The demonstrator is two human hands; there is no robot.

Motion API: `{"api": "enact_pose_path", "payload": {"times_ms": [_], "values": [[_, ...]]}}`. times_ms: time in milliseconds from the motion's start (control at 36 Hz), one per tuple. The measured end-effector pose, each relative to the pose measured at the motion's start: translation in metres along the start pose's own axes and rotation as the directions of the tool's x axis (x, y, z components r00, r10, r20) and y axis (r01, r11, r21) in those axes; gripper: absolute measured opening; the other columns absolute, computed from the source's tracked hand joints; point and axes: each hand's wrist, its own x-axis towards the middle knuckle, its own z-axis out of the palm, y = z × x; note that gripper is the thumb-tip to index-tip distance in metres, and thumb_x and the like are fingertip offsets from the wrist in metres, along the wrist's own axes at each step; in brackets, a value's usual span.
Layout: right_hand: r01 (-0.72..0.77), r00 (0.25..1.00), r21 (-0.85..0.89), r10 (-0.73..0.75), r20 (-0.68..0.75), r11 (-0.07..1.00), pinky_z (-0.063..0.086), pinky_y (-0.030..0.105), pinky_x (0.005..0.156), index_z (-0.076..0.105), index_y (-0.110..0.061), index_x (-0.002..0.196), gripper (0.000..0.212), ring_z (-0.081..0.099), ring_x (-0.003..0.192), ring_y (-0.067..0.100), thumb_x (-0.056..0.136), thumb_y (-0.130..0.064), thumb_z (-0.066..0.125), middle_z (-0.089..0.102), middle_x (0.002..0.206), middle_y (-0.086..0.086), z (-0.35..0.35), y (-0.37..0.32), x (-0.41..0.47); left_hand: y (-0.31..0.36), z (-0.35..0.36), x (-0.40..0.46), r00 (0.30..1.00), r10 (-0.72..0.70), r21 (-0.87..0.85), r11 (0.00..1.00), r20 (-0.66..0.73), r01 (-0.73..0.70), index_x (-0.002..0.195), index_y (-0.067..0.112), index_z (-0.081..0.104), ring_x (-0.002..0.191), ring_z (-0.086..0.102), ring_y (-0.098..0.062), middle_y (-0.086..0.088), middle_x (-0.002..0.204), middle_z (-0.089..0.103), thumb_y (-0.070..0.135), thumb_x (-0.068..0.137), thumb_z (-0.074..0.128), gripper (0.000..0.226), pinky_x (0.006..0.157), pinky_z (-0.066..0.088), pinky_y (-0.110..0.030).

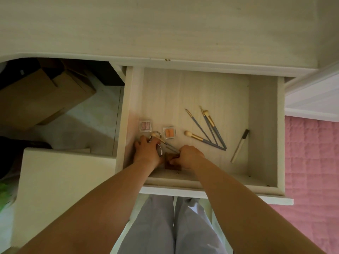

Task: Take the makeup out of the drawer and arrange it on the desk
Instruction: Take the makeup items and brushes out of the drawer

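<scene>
The open white drawer [264,125] holds the makeup. My left hand [146,151] curls round a round silver-rimmed compact [160,150] at the drawer's front left. My right hand [189,156] grips a small brown case [169,165] and the end of a grey brush [168,145] with a gold ferrule. Behind the hands lie a pink eyeshadow pan [145,125] and an orange one [169,133]. Several grey brushes [209,131] fan out in the middle. A white pencil with a dark cap [239,146] lies to the right.
The pale desk top [165,28] stretches above the drawer. A cardboard box [42,96] sits on the floor under the desk at left, near a white stool or box [62,173]. A pink quilt [311,162] lies at right. My legs stand below the drawer front.
</scene>
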Motion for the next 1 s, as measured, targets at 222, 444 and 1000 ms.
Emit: {"api": "enact_pose_path", "payload": {"times_ms": [222,444,1000], "values": [[0.033,0.984,0.38,0.036,-0.174,0.925,0.045,0.029,0.069,0.061,-0.018,0.097,0.032,0.059,0.083,0.019,0.09,-0.048,0.052,0.06,0.084,0.001,-0.012,0.017,-0.025,0.01,-0.018,-0.017,0.996,0.071,-0.057,0.996,-0.052,-0.074,0.13,0.03,0.041,0.12,0.043,-0.03,-0.006,0.136,0.034,0.037,0.074,0.071,0.064,0.097,0.044,-0.036],[0.188,0.942,0.498,-0.012,-0.335,0.846,0.04,0.029,0.055,0.061,-0.016,0.094,0.027,0.05,0.062,0.016,0.096,-0.037,0.045,0.054,0.07,0.0,-0.07,0.018,-0.085,0.048,-0.072,-0.049,0.959,0.122,-0.252,0.949,-0.257,-0.188,0.129,0.025,0.043,0.118,0.044,-0.026,-0.004,0.13,0.043,0.041,0.066,0.077,0.073,0.095,0.044,-0.037],[0.395,0.863,0.618,-0.045,-0.503,0.68,0.031,0.029,0.049,0.049,-0.02,0.066,0.035,0.04,0.052,0.017,0.092,-0.043,0.049,0.045,0.06,0.0,-0.255,-0.16,-0.07,0.051,-0.292,0.006,0.778,0.105,-0.13,0.964,-0.619,-0.234,0.136,0.03,0.037,0.126,0.032,-0.021,0.004,0.137,0.036,0.039,0.074,0.069,0.07,0.091,0.045,-0.037]]}}
